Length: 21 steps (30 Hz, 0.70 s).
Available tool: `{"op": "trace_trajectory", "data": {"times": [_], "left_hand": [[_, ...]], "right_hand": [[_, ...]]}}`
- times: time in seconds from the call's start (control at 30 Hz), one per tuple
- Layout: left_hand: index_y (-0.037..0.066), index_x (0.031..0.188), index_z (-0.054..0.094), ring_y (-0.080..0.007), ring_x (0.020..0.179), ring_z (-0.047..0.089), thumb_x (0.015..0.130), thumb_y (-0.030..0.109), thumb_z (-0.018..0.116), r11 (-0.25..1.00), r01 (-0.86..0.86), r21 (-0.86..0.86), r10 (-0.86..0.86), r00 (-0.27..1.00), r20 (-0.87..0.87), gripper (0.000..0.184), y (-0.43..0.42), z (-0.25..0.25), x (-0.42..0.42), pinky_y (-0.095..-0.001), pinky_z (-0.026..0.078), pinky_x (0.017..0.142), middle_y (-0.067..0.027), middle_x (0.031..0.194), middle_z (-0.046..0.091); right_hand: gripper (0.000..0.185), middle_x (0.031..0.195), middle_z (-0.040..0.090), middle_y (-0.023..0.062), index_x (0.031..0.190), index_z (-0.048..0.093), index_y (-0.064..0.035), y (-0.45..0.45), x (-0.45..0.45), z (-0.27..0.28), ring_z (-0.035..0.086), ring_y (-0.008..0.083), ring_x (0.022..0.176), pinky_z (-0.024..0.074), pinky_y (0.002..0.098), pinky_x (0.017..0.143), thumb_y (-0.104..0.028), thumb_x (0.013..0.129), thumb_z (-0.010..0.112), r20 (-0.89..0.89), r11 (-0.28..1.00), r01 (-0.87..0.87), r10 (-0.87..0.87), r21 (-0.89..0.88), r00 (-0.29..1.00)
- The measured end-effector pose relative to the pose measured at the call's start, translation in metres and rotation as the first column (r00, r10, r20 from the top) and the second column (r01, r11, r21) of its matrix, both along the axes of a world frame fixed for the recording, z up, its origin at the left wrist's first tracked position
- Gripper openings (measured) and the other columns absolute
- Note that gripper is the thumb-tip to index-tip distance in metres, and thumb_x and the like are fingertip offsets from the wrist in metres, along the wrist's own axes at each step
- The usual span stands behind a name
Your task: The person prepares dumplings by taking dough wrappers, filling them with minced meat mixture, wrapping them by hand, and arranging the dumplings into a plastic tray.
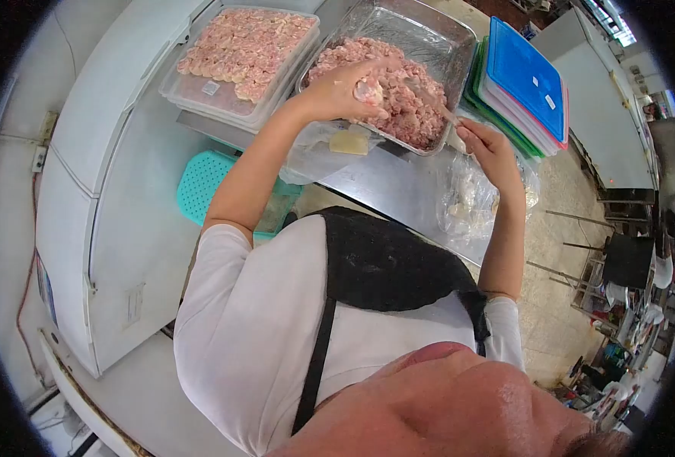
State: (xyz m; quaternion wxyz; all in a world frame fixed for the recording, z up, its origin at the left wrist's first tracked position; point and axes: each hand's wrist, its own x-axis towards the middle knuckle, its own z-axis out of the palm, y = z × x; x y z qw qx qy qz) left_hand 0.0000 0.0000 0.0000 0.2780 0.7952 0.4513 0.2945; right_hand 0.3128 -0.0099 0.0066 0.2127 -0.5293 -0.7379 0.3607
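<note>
My left hand (345, 93) is curled around a dumpling (368, 91), a pale wrapper with pink meat on it, above the metal tray. A thin spatula (445, 113) is pinched in my right hand (491, 150); its far end rests in the minced meat (410, 114). That meat fills much of the near part of the deep metal tray (453, 34). A pale stack of wrappers (349, 142) lies on plastic just in front of the tray, below my left hand.
At the left, filled dumplings (250, 42) lie in rows in a clear plastic container (265, 114). Stacked colored lids (526, 72) stand right of the tray. A plastic bag (467, 194) lies on the metal table (383, 183). Below is a turquoise basket (204, 183). A white freezer (143, 228) stands left.
</note>
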Motion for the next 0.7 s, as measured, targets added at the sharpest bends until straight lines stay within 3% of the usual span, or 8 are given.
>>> {"op": "trace_trajectory", "data": {"times": [0.07, 0.17, 0.2, 0.3, 0.33, 0.5, 0.6, 0.7], "left_hand": [[0.006, 0.116, 0.060, -0.0288, 0.099, 0.060, 0.067, 0.038, 0.078, 0.997, 0.063, 0.042, -0.063, 0.998, 0.018, 0.061, -0.001, 0.004, 0.003, -0.0389, 0.045, 0.088, -0.0178, 0.103, 0.063], [0.005, 0.113, 0.062, -0.0293, 0.094, 0.061, 0.068, 0.035, 0.078, 0.953, 0.250, 0.168, -0.268, 0.959, 0.093, 0.056, 0.013, -0.001, -0.029, -0.0402, 0.046, 0.085, -0.0170, 0.097, 0.064], [0.005, 0.116, 0.060, -0.0293, 0.101, 0.059, 0.069, 0.036, 0.077, 0.970, 0.226, 0.089, -0.222, 0.974, -0.052, 0.058, 0.015, -0.003, -0.040, -0.0387, 0.045, 0.088, -0.0176, 0.105, 0.063], [0.005, 0.118, 0.058, -0.0295, 0.109, 0.056, 0.068, 0.040, 0.077, 0.997, 0.013, 0.081, -0.018, 0.998, 0.057, 0.064, 0.005, -0.021, -0.062, -0.0376, 0.043, 0.093, -0.0180, 0.116, 0.060], [0.006, 0.116, 0.059, -0.0273, 0.108, 0.056, 0.068, 0.038, 0.078, 0.999, 0.027, 0.039, -0.029, 0.998, 0.057, 0.060, 0.009, -0.027, -0.072, -0.0360, 0.042, 0.094, -0.0156, 0.114, 0.060], [0.007, 0.110, 0.060, -0.0191, 0.103, 0.057, 0.071, 0.031, 0.079, 0.995, 0.044, -0.085, -0.029, 0.985, 0.172, 0.050, 0.004, -0.023, -0.117, -0.0311, 0.043, 0.091, -0.0080, 0.108, 0.063], [0.006, 0.108, 0.060, -0.0172, 0.100, 0.059, 0.070, 0.027, 0.080, 0.997, 0.046, 0.062, -0.057, 0.982, 0.180, 0.048, -0.011, -0.011, -0.146, -0.0295, 0.046, 0.086, -0.0085, 0.106, 0.063], [0.006, 0.109, 0.060, -0.0175, 0.100, 0.059, 0.070, 0.025, 0.080, 0.990, 0.117, -0.077, -0.099, 0.973, 0.210, 0.048, -0.015, -0.009, -0.167, -0.0299, 0.047, 0.085, -0.0094, 0.108, 0.062]], "right_hand": [[0.032, 0.096, 0.068, 0.0166, 0.114, 0.063, -0.0032, -0.015, -0.019, 0.009, 0.064, 0.0221, 0.086, 0.0479, 0.0298, 0.077, -0.027, 0.092, 0.057, -0.045, 0.988, -0.105, 0.111, 0.116, 0.993], [0.030, 0.094, 0.067, 0.0174, 0.111, 0.063, -0.0022, -0.018, -0.079, 0.007, 0.065, 0.0230, 0.082, 0.0482, 0.0319, 0.075, -0.024, 0.091, 0.057, -0.029, 0.977, -0.214, 0.214, 0.011, 0.976], [0.027, 0.086, 0.065, 0.0149, 0.108, 0.064, -0.0065, -0.015, -0.091, 0.007, 0.065, 0.0263, 0.077, 0.0495, 0.0351, 0.069, -0.025, 0.089, 0.059, 0.008, 0.882, -0.287, 0.306, 0.375, 0.952], [0.025, 0.080, 0.063, 0.0116, 0.107, 0.065, -0.0129, -0.026, -0.106, 0.038, 0.064, 0.0300, 0.074, 0.0502, 0.0395, 0.064, -0.028, 0.088, 0.059, 0.390, 0.836, -0.208, -0.007, 0.507, 0.921], [0.023, 0.077, 0.061, 0.0091, 0.105, 0.065, -0.0169, -0.033, -0.120, 0.037, 0.063, 0.0302, 0.070, 0.0494, 0.0420, 0.060, -0.030, 0.088, 0.059, 0.361, 0.785, -0.180, -0.060, 0.593, 0.931], [0.027, 0.089, 0.064, 0.0129, 0.110, 0.063, -0.0124, -0.031, -0.161, 0.031, 0.063, 0.0329, 0.076, 0.0505, 0.0410, 0.065, -0.028, 0.088, 0.058, 0.365, 0.820, -0.210, 0.002, 0.532, 0.931], [0.033, 0.103, 0.064, 0.0174, 0.115, 0.061, -0.0072, -0.035, -0.178, 0.056, 0.064, 0.0341, 0.088, 0.0503, 0.0384, 0.076, -0.030, 0.091, 0.054, 0.195, 0.915, -0.125, 0.052, 0.383, 0.979], [0.035, 0.102, 0.064, 0.0183, 0.113, 0.061, -0.0056, -0.048, -0.219, 0.037, 0.063, 0.0344, 0.093, 0.0491, 0.0391, 0.080, -0.031, 0.092, 0.053, 0.283, 0.901, -0.233, 0.131, 0.365, 0.950]]}}
